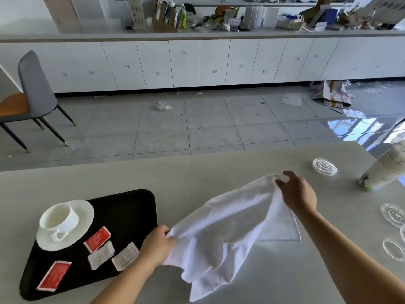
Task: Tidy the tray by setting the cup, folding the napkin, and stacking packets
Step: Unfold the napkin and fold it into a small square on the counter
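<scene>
Holding the napkin [230, 227] up off the counter [219, 167] by two corners, the hands draw its top edge into a slanted line. This lets the cloth hang open and be squared, and I judge the fold to be the step in hand. The left hand [157, 244] pinches the near corner between curled fingers and thumb, just beside the right edge of the tray [122, 207]. The right hand [298, 194] pinches the far corner, further out over the counter, with a couple of fingers loosely raised. The napkin is soft white cloth, limp and creased. Its lower part droops in loose folds, and one corner below the right forearm seems to lie flat on the counter. The tray is black and matte, a rectangle with rounded corners. At its far left, a glossy white cup [58, 218] stands upright on a round white saucer [84, 216] with its handle toward the person, so that part looks settled. The packets [101, 255] lie flat and scattered on the near half of the tray, not yet stacked: two red and two pale and crinkly, with one red touching a pale one. Off to the right on the smooth pale counter, a nested sleeve of paper cups [383, 170] lies on its side among clear round lids [324, 166].
</scene>
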`<state>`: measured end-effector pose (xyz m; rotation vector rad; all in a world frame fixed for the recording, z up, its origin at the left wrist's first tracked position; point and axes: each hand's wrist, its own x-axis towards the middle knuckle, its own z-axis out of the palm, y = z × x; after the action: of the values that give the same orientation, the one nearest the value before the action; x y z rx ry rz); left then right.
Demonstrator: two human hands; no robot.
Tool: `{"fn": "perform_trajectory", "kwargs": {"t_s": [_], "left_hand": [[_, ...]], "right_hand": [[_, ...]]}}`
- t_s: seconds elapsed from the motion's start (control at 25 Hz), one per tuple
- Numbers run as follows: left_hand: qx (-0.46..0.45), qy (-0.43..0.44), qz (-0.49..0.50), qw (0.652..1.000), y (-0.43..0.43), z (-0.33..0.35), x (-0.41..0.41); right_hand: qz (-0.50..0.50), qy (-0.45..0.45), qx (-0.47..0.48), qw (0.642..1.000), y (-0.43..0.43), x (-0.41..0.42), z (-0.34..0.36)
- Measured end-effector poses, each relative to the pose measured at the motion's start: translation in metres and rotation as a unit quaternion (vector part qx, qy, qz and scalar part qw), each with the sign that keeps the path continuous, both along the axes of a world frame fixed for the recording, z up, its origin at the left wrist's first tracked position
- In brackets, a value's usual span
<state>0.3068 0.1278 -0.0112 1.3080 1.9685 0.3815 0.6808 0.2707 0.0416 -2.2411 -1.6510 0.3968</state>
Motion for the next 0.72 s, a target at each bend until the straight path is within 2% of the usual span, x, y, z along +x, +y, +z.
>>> {"fn": "perform_trajectory", "kwargs": {"t_s": [0.04,0.12,0.2,0.24,0.32,0.4,0.44,0.52,0.6,0.64,0.72], "left_hand": [[-0.023,0.087,-0.066,0.994,-0.007,0.001,0.002],[-0.030,0.282,-0.168,0.944,-0.016,0.004,0.006],[0.039,0.361,-0.206,0.909,-0.008,0.005,0.014],[0.098,0.357,-0.209,0.905,0.002,0.003,0.020],[0.147,0.277,-0.235,0.920,0.034,-0.001,0.033],[0.115,0.190,-0.264,0.938,0.065,-0.009,0.049],[0.086,0.175,-0.284,0.939,0.074,-0.017,0.056],[0.050,0.223,-0.311,0.922,0.073,-0.031,0.067],[0.029,0.300,-0.303,0.904,0.053,-0.044,0.073],[0.022,0.329,-0.290,0.898,0.042,-0.047,0.075],[0.032,0.355,-0.272,0.894,0.022,-0.043,0.080]], "right_hand": [[0.018,-0.028,-0.013,0.999,-0.010,-0.001,-0.012],[0.010,-0.041,-0.014,0.999,-0.034,0.004,-0.042],[-0.061,-0.002,-0.052,0.997,-0.057,0.015,-0.070],[-0.083,0.010,-0.094,0.992,-0.066,0.017,-0.079],[-0.077,0.005,-0.146,0.986,-0.078,0.012,-0.092],[-0.060,0.026,-0.116,0.991,-0.080,-0.003,-0.092],[-0.052,0.051,-0.091,0.993,-0.077,-0.007,-0.089],[-0.088,0.163,-0.031,0.982,-0.064,-0.003,-0.078],[-0.153,0.320,0.013,0.935,-0.050,0.012,-0.058],[-0.179,0.354,0.042,0.917,-0.042,0.023,-0.048],[-0.186,0.268,0.082,0.942,-0.028,0.049,-0.030]]}}
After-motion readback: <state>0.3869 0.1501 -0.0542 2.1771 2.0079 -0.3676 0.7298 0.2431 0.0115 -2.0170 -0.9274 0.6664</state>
